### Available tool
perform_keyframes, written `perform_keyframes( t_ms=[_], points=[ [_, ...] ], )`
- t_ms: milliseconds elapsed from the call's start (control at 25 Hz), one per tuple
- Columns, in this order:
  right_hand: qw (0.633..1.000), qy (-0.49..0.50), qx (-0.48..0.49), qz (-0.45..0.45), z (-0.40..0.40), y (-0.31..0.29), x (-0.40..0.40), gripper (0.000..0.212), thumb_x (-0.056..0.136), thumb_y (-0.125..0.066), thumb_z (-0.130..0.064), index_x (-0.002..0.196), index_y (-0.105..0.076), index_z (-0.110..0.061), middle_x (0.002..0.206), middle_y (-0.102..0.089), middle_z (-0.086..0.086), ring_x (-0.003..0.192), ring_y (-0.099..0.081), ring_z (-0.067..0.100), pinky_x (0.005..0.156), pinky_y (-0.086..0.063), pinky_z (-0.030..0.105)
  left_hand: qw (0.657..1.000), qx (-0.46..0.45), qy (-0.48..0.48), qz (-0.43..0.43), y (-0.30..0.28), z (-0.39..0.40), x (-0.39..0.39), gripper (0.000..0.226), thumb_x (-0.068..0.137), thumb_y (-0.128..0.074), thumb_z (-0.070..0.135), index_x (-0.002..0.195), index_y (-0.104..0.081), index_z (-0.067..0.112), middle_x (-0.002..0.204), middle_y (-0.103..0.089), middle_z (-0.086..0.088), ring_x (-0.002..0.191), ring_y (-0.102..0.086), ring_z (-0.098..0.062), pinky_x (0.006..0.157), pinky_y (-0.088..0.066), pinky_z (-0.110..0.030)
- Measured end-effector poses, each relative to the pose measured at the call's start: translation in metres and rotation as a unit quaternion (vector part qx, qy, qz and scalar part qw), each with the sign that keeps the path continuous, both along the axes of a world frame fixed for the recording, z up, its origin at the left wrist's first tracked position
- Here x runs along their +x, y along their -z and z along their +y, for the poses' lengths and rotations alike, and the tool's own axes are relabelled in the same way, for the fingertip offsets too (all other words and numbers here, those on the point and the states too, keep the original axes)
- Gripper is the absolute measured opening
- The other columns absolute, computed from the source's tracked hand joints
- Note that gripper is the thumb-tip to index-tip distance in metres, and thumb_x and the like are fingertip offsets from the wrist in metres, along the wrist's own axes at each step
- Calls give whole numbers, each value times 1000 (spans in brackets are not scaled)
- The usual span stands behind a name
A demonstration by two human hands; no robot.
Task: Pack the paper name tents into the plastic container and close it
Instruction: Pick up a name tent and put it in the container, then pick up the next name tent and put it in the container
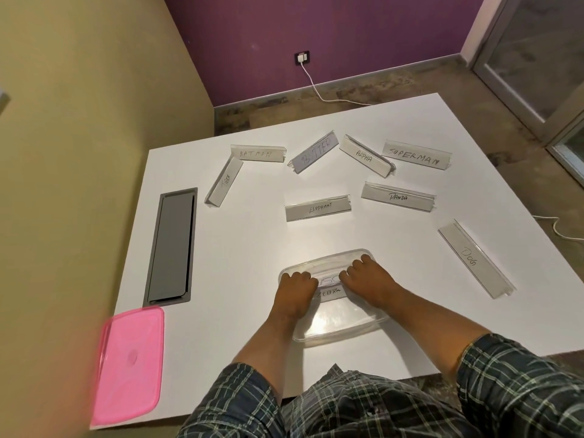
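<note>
A clear plastic container (335,330) stands open near the table's front edge. Inside it lie paper name tents; the one reading ZEBRA (328,293) shows between my hands, with another slip above it. My left hand (298,284) and my right hand (366,276) both rest inside the container, fingers curled down on these papers. The pink lid (129,361) lies at the front left corner. Several name tents in clear holders remain on the table: ELEPHANT (318,208), PANDA (398,196), DOG (474,257), TIGER (225,181), BATMAN (257,153), SUPERMAN (416,155).
Two more holders, BUTTER (314,152) and ALPHA (366,155), stand at the back middle. A grey cable hatch (172,246) is set into the white table (246,248) at the left. A beige wall runs close along the left side.
</note>
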State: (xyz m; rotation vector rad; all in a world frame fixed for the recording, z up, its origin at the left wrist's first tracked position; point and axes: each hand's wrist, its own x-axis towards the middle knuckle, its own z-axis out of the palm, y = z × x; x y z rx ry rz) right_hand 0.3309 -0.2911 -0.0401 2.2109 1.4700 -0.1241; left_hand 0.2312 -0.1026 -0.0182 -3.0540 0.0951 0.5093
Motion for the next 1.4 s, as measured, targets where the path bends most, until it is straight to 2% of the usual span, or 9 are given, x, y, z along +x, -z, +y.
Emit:
perform_keyframes(
  t_ms=[240, 320, 440, 680, 840, 1000, 1200, 1320, 1400],
  points=[
    [1000, -16, 8, 25, 1, -12, 2, 22, 78, -67, -13, 100, -65, -14, 88, -70, 3, 81, -66, 26, 82, -48, 39, 998, 24, 49, -1, 1, -2, 8, 15, 90, -51, 14, 98, -64, 11, 98, -63, -10, 88, -64, -34, 88, -37, -42],
    [994, -39, 99, 10, -3, -12, 1, 16, 72, -73, -25, 85, -67, -18, 75, -65, 0, 67, -62, 23, 68, -49, 37, 996, 1, 81, -38, -4, 2, 11, 23, 94, -49, 28, 90, -66, 12, 89, -66, -8, 79, -64, -33, 82, -38, -41],
    [966, -68, 248, 34, -2, -10, 5, 21, 87, -63, -36, 92, -64, -17, 80, -62, 2, 67, -58, 26, 63, -43, 38, 983, -26, 119, -137, -13, 15, 21, 31, 95, -48, 36, 79, -65, 15, 76, -64, -4, 65, -61, -28, 68, -39, -37],
    [896, 167, 404, 78, 13, -47, 66, 29, 93, -62, -41, 114, -65, -21, 95, -66, 0, 82, -66, 25, 70, -45, 37, 959, -128, -116, -225, -31, 63, 66, 27, 97, -49, 37, 86, -62, 16, 83, -63, -4, 74, -62, -29, 69, -46, -39],
    [834, 381, 330, 225, 18, -46, 117, 51, 89, -68, -34, 136, -53, -21, 123, -65, 1, 111, -63, 25, 91, -46, 36, 962, -130, -180, -160, -19, 86, 94, 29, 94, -54, 34, 112, -60, 11, 108, -62, -9, 93, -63, -33, 77, -49, -41],
    [788, 454, 239, 340, 22, -24, 146, 87, 88, -72, -34, 158, -24, -15, 157, -40, 9, 143, -40, 26, 115, -34, 41, 975, -106, -188, -48, 2, 90, 117, 59, 92, -54, 39, 143, -41, 12, 130, -52, -12, 114, -57, -36, 89, -48, -43],
    [784, 440, 244, 364, 40, 0, 163, 101, 87, -74, -35, 161, -9, -14, 166, -21, 7, 151, -25, 21, 121, -24, 35, 895, -290, -339, 22, 16, 94, 145, 111, 83, -73, 41, 159, 1, 11, 161, -23, -14, 144, -33, -34, 114, -34, -46],
    [772, 449, 263, 365, 44, 9, 167, 106, 85, -75, -37, 161, -5, -16, 165, -23, 7, 150, -27, 23, 119, -27, 36, 849, -367, -379, 4, 19, 94, 161, 103, 85, -74, 34, 159, -6, 8, 157, -36, -13, 143, -37, -30, 113, -34, -37],
    [760, 451, 284, 372, 45, 12, 169, 107, 83, -77, -36, 161, -7, -18, 164, -27, 5, 148, -32, 23, 117, -30, 34, 852, -360, -380, -17, 20, 92, 169, 74, 87, -71, 32, 147, -36, 6, 138, -58, -10, 128, -54, -30, 100, -44, -32]
  ],
)
